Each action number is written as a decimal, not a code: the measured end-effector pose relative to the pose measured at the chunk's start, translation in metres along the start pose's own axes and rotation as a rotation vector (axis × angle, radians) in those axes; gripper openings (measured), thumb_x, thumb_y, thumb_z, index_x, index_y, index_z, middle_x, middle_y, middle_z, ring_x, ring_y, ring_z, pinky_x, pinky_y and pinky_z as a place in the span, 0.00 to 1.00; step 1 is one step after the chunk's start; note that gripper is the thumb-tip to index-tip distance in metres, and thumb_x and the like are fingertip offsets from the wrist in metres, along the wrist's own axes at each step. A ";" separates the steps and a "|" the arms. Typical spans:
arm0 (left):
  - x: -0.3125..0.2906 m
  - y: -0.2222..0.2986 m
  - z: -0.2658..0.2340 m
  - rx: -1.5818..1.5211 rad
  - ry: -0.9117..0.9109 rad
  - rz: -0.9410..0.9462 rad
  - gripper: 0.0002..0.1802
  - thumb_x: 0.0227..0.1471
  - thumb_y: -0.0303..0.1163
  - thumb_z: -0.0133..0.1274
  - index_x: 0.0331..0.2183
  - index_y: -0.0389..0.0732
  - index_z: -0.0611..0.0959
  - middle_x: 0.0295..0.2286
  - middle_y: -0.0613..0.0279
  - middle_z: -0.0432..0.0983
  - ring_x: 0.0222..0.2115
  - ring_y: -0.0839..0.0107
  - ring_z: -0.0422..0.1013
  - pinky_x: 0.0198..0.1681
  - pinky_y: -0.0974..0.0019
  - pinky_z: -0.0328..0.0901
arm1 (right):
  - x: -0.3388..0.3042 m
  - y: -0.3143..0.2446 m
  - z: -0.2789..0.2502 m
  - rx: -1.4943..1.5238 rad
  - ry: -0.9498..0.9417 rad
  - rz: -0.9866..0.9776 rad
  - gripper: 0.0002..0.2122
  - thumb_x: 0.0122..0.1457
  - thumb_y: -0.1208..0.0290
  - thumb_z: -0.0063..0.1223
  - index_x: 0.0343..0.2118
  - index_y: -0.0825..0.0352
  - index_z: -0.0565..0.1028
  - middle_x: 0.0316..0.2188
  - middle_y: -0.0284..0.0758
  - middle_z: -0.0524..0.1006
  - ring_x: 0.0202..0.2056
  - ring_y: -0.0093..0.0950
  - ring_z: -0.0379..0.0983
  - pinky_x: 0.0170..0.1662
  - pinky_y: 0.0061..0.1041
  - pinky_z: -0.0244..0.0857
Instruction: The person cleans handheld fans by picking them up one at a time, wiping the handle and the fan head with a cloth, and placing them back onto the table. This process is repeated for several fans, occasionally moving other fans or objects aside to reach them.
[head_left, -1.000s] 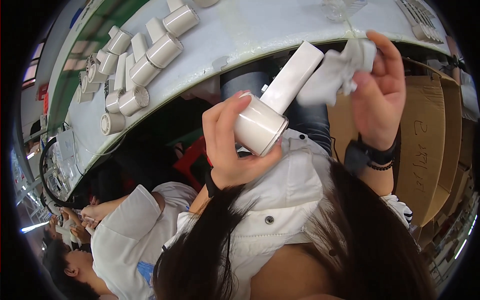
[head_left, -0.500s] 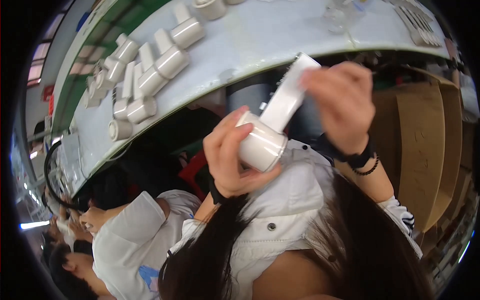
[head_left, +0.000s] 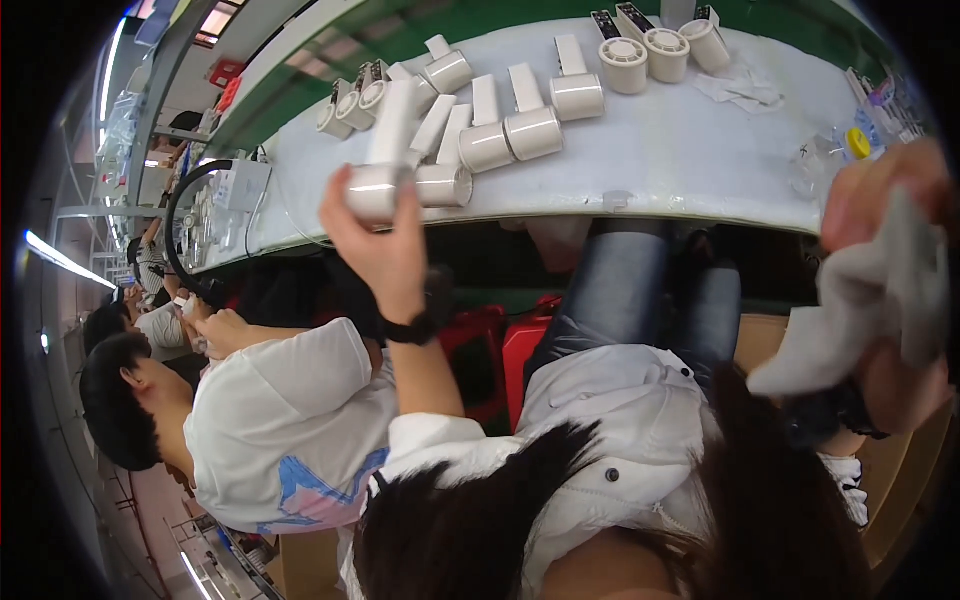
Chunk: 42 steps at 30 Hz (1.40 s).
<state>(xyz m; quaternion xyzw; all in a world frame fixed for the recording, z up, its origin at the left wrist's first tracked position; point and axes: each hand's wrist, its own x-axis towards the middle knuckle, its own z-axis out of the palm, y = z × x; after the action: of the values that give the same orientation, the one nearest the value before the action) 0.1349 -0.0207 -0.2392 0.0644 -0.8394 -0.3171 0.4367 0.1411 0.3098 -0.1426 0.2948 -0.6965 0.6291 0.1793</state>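
At the table's front left, my left hand (head_left: 380,250) grips the cylindrical head of a white handheld device (head_left: 374,192), its flat handle pointing up and away, blurred by motion. That device is beside other white devices of the same shape (head_left: 487,147), several of which lie in a loose group on the table. Out at the right edge, my right hand (head_left: 890,185) is closed around a whitish cloth (head_left: 835,325) that hangs down from it. Both hand and cloth are smeared by motion.
Several devices with round slotted ends (head_left: 624,65) stand at the back of the white table (head_left: 680,160). Crumpled white tissue (head_left: 740,90) and a yellow cap (head_left: 857,143) lie toward the right. A co-worker in a white shirt (head_left: 290,420) sits at my left, near a red stool (head_left: 520,345).
My left hand has carried the device from in front of my chest leftward to the table. My right hand has left the device's handle, moved far right, and now holds the cloth. The view has turned left.
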 end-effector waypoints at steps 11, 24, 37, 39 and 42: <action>0.071 -0.192 -0.029 0.221 0.000 -0.176 0.28 0.45 0.45 0.57 0.38 0.29 0.73 0.36 0.40 0.70 0.44 0.54 0.63 0.51 0.56 0.56 | 0.046 0.020 -0.066 -0.023 -0.001 -0.320 0.25 0.56 0.81 0.44 0.58 0.76 0.55 0.36 0.36 0.72 0.36 0.23 0.69 0.41 0.19 0.64; 0.097 -0.191 -0.051 0.493 -0.452 -0.322 0.42 0.44 0.53 0.57 0.51 0.33 0.63 0.50 0.36 0.57 0.50 0.45 0.57 0.54 0.53 0.53 | 0.033 -0.007 -0.024 -0.045 0.034 -0.186 0.23 0.55 0.82 0.44 0.56 0.74 0.59 0.36 0.34 0.72 0.35 0.21 0.69 0.41 0.18 0.63; 0.217 0.014 0.277 0.353 -0.998 0.460 0.33 0.42 0.40 0.59 0.49 0.39 0.69 0.44 0.43 0.66 0.44 0.49 0.65 0.48 0.58 0.61 | -0.048 0.184 -0.014 -0.225 0.241 0.559 0.16 0.52 0.81 0.53 0.45 0.69 0.72 0.33 0.36 0.77 0.35 0.24 0.73 0.39 0.21 0.65; 0.212 -0.005 0.339 0.294 -1.012 0.403 0.36 0.37 0.38 0.62 0.50 0.43 0.69 0.45 0.44 0.66 0.46 0.49 0.64 0.50 0.57 0.61 | -0.049 0.189 -0.013 -0.293 0.252 0.523 0.15 0.51 0.81 0.54 0.45 0.69 0.72 0.33 0.37 0.77 0.35 0.25 0.74 0.39 0.21 0.66; 0.206 -0.029 0.392 0.340 -0.964 0.479 0.37 0.34 0.37 0.64 0.49 0.45 0.69 0.44 0.45 0.65 0.46 0.49 0.64 0.50 0.57 0.60 | -0.049 0.188 -0.017 -0.349 0.281 0.484 0.15 0.51 0.81 0.55 0.43 0.69 0.73 0.33 0.38 0.76 0.35 0.27 0.74 0.39 0.21 0.66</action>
<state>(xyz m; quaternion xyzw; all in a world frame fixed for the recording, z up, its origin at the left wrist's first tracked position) -0.2991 0.0637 -0.2771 -0.2106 -0.9744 -0.0632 0.0469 0.0565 0.3418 -0.3154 -0.0043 -0.8121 0.5592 0.1668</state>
